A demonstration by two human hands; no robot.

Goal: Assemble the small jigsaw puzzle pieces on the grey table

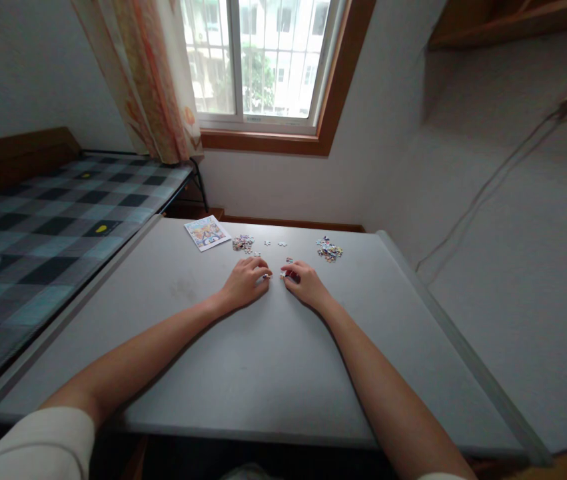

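Note:
Both hands are close together over the far middle of the white table (263,360). Between thumb and fingers of my left hand (247,281) is a small jigsaw puzzle piece (266,276). My right hand (306,283) pinches another puzzle piece (284,274), a short gap away from the left one. Just beyond the hands lie several loose pieces, among them a piece (267,243) and a dark one (289,260). A pile of pieces (243,243) sits beyond my left hand, and a second pile (330,251) beyond my right.
A colourful picture card (208,233) lies at the table's far left. Left of the table is a bed with a checked cover (88,207). A window (263,60) with a curtain (156,80) is ahead. A cable (483,190) hangs along the right wall.

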